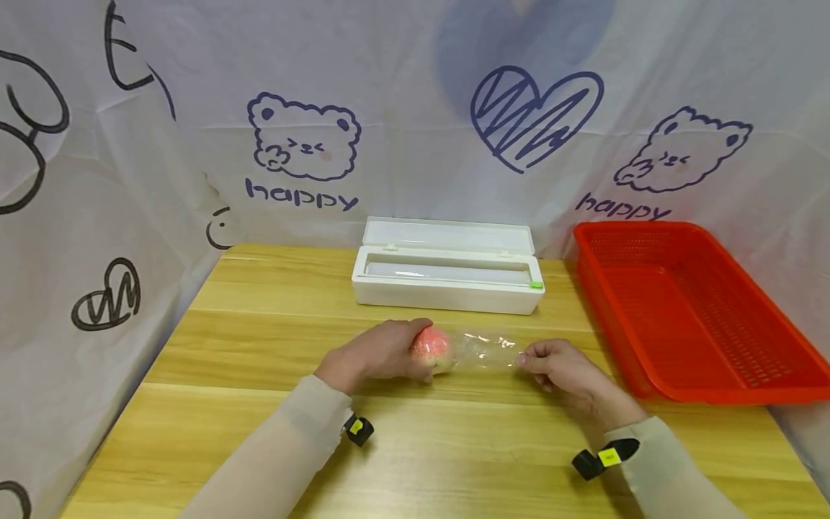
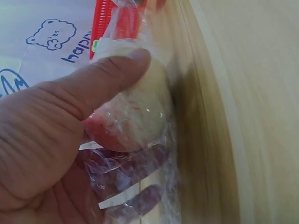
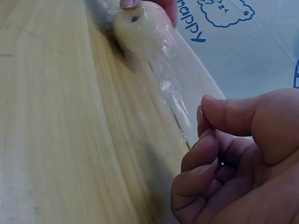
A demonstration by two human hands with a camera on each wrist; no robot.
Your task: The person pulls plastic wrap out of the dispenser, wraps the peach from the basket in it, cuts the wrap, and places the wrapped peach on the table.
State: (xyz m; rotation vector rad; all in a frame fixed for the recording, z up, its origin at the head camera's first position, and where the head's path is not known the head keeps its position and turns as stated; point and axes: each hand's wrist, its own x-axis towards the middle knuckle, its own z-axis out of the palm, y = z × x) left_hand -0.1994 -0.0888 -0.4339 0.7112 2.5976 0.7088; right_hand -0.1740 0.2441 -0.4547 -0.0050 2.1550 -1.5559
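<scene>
A pink and cream peach [image 1: 432,349] is covered in clear plastic wrap [image 1: 483,350], just above or on the wooden table; which of the two I cannot tell. My left hand [image 1: 384,350] grips the peach, its thumb [image 2: 112,77] over one side and the fingers behind, partly seen through the film. From the fruit the wrap stretches rightward as a flattened strip. At the strip's far end my right hand [image 1: 565,373] pinches the film between thumb [image 3: 229,112] and forefinger. In the right wrist view a small dark stem hollow shows on the peach.
Behind the hands stands a long white wrap dispenser box [image 1: 447,294] with its lid raised and a roll inside; a green slider sits on its right end. A red plastic basket [image 1: 612,324] stands at the right. White cloth with drawings [image 1: 415,144] hangs behind the table [image 1: 454,447].
</scene>
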